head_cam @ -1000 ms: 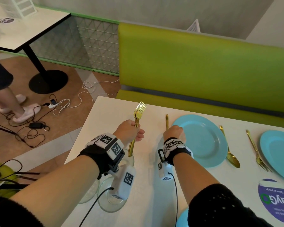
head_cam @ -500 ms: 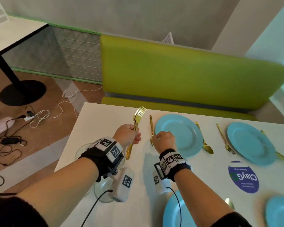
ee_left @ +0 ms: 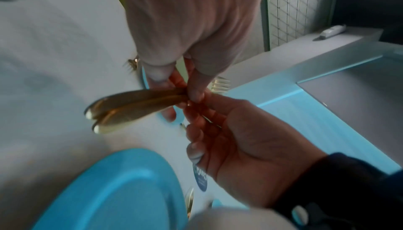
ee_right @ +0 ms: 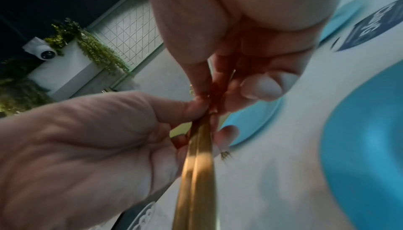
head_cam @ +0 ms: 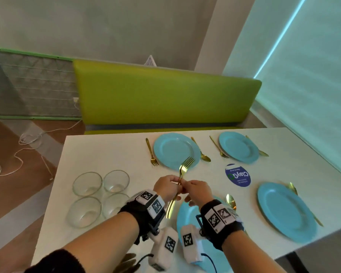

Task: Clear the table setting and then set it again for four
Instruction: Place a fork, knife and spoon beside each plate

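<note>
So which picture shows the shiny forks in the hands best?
The left wrist view: two gold forks show handles and prongs. Head view shows them small; right wrist view shows only handles.

Right hand (head_cam: 195, 189) joined left-hand forks (head_cam: 182, 170)
</note>
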A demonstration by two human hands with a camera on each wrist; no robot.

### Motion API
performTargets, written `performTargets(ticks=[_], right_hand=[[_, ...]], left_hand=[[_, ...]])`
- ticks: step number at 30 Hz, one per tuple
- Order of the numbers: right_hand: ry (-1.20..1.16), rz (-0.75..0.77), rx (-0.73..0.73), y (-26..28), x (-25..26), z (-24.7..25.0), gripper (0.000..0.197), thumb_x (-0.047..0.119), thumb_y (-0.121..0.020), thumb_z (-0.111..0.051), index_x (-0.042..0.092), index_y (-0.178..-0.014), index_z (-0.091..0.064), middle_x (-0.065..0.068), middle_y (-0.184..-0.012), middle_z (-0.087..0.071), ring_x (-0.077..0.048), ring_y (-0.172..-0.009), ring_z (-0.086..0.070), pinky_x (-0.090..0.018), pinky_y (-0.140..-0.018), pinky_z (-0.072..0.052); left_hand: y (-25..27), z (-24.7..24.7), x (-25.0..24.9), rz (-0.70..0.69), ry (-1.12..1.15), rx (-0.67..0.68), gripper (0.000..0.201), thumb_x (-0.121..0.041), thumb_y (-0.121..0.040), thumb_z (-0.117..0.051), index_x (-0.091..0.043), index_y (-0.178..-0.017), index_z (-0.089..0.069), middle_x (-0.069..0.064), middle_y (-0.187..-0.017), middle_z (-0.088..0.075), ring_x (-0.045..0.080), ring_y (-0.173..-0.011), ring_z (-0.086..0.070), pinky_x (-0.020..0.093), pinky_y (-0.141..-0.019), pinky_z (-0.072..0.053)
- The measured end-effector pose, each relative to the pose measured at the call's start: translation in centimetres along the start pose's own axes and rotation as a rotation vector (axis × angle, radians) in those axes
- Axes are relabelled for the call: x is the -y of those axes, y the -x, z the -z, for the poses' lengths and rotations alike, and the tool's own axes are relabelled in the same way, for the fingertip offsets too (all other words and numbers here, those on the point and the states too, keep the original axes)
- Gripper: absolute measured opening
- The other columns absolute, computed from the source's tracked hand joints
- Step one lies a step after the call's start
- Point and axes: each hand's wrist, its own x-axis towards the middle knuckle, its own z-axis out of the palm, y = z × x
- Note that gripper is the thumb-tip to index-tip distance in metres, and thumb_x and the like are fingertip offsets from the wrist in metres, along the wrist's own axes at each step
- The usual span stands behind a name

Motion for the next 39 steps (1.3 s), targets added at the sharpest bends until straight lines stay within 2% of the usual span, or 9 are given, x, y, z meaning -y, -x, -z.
performTargets(ticks=[2,7,14,21,24,28,31,34,39], right_hand=[[-0.051,-0.046,-0.003,0.9,-1.2,1.1,0.027,0.025,-0.091,-0.057,0.013,-0.067,-0.060,0.000,-0.066,-0.061,-0.015,-0.051,-0.054,-0.022,-0.045,-0.041],[-0.227,-0.081,0.009,2.0,-3.1,3.8,0.017,0.013,-0.089,-0.058,0.011,-0.072,-0.060,-0.003,-0.068,-0.062,-0.015,-0.055,-0.052,-0.022,-0.047,-0.040],[-0.278,-0.079,0.004,0.9,-6.1,8.0,0.018,0.015,-0.095,-0.052,0.012,-0.077,-0.056,-0.005,-0.073,-0.063,-0.014,-0.052,-0.051,-0.022,-0.045,-0.040],[0.044,-0.113,-0.075,-1.9,-13.3,16.0,0.027,0.018,-0.092,-0.055,0.015,-0.065,-0.054,-0.003,-0.071,-0.058,-0.014,-0.047,-0.045,-0.021,-0.045,-0.039],[0.160,-0.171,-0.102,-3.4,-16.1,19.0,0.029,0.018,-0.090,-0.057,0.017,-0.062,-0.054,-0.004,-0.069,-0.057,-0.015,-0.049,-0.046,-0.022,-0.049,-0.042],[0.309,-0.202,-0.078,-5.1,-18.9,21.0,0.032,0.018,-0.090,-0.056,0.021,-0.058,-0.053,-0.001,-0.066,-0.056,-0.018,-0.060,-0.051,-0.028,-0.066,-0.046],[0.430,-0.186,-0.061,-6.0,-19.8,21.2,0.027,0.021,-0.090,-0.057,0.023,-0.063,-0.056,0.000,-0.073,-0.060,-0.021,-0.080,-0.056,-0.030,-0.080,-0.050],[0.514,-0.170,-0.065,-6.5,-20.1,20.9,0.016,0.023,-0.090,-0.056,0.015,-0.095,-0.070,-0.005,-0.102,-0.069,-0.023,-0.100,-0.063,-0.027,-0.085,-0.048],[0.585,-0.136,-0.097,-7.6,-19.7,20.2,0.025,0.015,-0.090,-0.048,0.009,-0.103,-0.069,-0.010,-0.108,-0.069,-0.027,-0.103,-0.063,-0.028,-0.085,-0.049]], left_hand=[[0.8,-1.3,0.7,-0.010,-0.040,0.040,0.018,0.005,-0.083,-0.060,-0.012,-0.088,-0.063,0.012,-0.083,-0.070,0.017,-0.068,-0.065,0.026,-0.059,-0.053],[1.7,-4.0,0.6,-0.021,-0.079,0.091,0.026,0.009,-0.077,-0.062,-0.014,-0.087,-0.062,0.014,-0.082,-0.066,0.028,-0.071,-0.061,0.037,-0.072,-0.055],[0.5,-8.0,0.9,0.012,-0.052,0.095,0.023,0.005,-0.080,-0.065,-0.015,-0.091,-0.062,0.012,-0.084,-0.067,0.025,-0.075,-0.064,0.043,-0.083,-0.058],[-0.8,-14.1,1.8,0.049,0.008,-0.005,0.021,0.009,-0.085,-0.058,-0.013,-0.083,-0.059,0.008,-0.071,-0.057,0.018,-0.059,-0.054,0.027,-0.062,-0.055],[-1.5,-15.8,2.2,0.055,0.016,-0.036,0.018,0.009,-0.083,-0.060,-0.009,-0.087,-0.060,0.009,-0.070,-0.057,0.020,-0.060,-0.054,0.034,-0.070,-0.055],[-2.4,-17.2,2.8,0.071,0.038,-0.093,0.018,0.004,-0.084,-0.061,-0.013,-0.079,-0.059,0.010,-0.067,-0.057,0.021,-0.060,-0.054,0.041,-0.079,-0.055],[-2.7,-17.7,3.2,0.073,0.055,-0.134,0.015,0.001,-0.086,-0.061,-0.012,-0.080,-0.060,0.009,-0.064,-0.056,0.020,-0.056,-0.054,0.037,-0.071,-0.055],[-3.0,-17.7,3.3,0.074,0.082,-0.182,0.011,0.002,-0.086,-0.060,-0.009,-0.083,-0.060,0.009,-0.063,-0.055,0.019,-0.053,-0.053,0.031,-0.059,-0.054],[-3.3,-17.4,3.4,0.075,0.126,-0.234,0.013,0.004,-0.086,-0.059,-0.008,-0.081,-0.058,0.009,-0.066,-0.054,0.018,-0.054,-0.052,0.020,-0.043,-0.052]])
